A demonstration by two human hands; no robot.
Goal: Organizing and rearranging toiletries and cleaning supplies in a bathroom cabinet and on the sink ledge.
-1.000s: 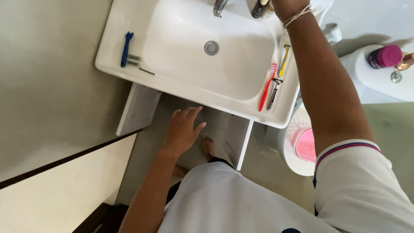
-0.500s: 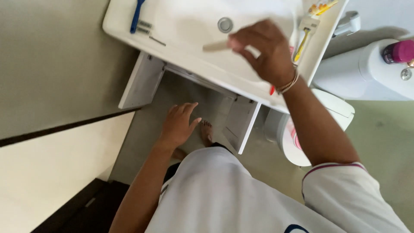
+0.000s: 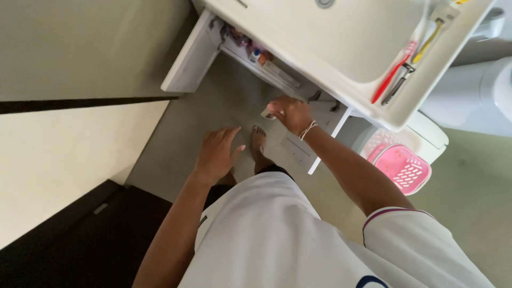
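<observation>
My right hand has its fingers clamped on a small pale flat bar, just below the glossy white sink, at the open cabinet. My left hand hangs empty, fingers loosely apart, over the smooth grey floor.

I am seeing a person wearing a white short-sleeved shirt, its right sleeve hem carrying thin red and dark stripes. A pale string bracelet is circling the right wrist. Feet are showing bare.

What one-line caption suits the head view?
Right hand holds a small pale object at the open under-sink cabinet; left hand hangs empty.
</observation>
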